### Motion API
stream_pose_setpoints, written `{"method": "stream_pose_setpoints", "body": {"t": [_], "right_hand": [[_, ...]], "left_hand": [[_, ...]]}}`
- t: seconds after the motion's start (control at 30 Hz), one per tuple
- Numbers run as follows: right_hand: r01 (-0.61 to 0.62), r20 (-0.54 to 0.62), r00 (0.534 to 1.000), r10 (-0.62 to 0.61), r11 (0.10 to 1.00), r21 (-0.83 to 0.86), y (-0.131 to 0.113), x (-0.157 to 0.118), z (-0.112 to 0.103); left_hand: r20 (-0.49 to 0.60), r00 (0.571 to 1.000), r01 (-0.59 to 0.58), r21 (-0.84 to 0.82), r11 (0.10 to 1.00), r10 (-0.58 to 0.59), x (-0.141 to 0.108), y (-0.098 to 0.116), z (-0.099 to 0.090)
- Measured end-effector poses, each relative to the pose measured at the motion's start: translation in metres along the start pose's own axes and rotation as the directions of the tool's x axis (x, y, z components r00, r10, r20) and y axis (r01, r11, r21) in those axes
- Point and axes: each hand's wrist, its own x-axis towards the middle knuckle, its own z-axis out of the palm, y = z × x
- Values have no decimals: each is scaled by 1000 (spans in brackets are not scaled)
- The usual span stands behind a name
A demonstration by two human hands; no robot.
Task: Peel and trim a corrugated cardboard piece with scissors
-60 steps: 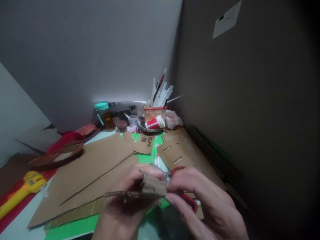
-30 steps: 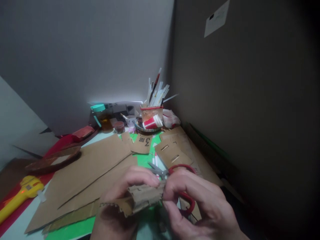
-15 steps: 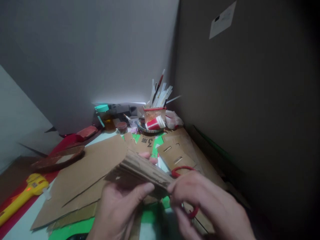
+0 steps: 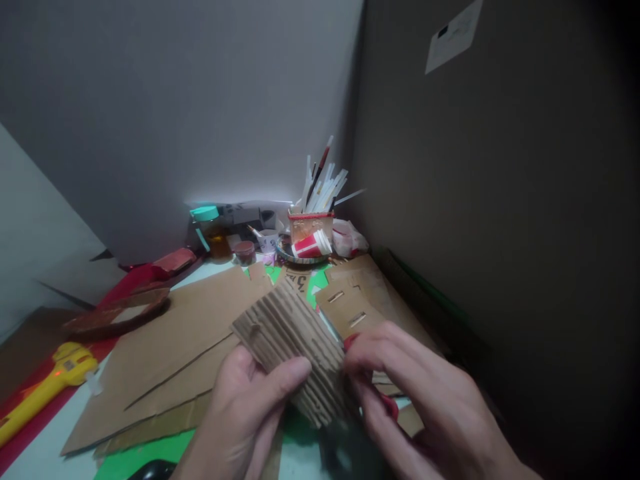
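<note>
A piece of corrugated cardboard (image 4: 295, 347), its ridges bared on the face toward me, is pinched in my left hand (image 4: 250, 407), thumb on top and the other fingers behind it. At its right edge, my right hand (image 4: 415, 400) is curled around red-handled scissors (image 4: 390, 405); their blades are mostly hidden. The right fingertips are close to the cardboard's edge, and I cannot tell whether they touch it. Below both lie a green sheet (image 4: 145, 457) and the pale table top.
Large flat cardboard sheets (image 4: 185, 340) cover the left; slotted cardboard (image 4: 345, 307) lies right. A yellow glue gun (image 4: 65, 373) rests far left. At the back stand a teal-lidded bottle (image 4: 213, 233), a box of white sticks (image 4: 311, 227) and a tipped red paper cup (image 4: 310, 245). Walls close in behind and right.
The cardboard piece has turned from nearly edge-on so its ridged face shows toward me. My right hand, with the scissors, has shifted slightly, and the red loops are now mostly covered.
</note>
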Motion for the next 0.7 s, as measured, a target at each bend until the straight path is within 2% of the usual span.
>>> {"method": "stream_pose_setpoints", "body": {"t": [0.23,0.43,0.6,0.7], "right_hand": [[-36,25,999,36,999,-20,-1,0,8],[106,-70,991,-113,989,-101,6,-3,23],[178,-153,961,-232,937,-301,5,-9,28],[200,-129,952,-278,884,-423,1,-9,25]], "left_hand": [[14,1000,-7,5,1000,7,-5,-2,-2],[22,1000,17,-24,1000,-16,-2,-8,-4],[-9,1000,12,-51,999,-12,-2,-11,-6],[-13,1000,25,-52,998,-26,-4,-12,-8]]}}
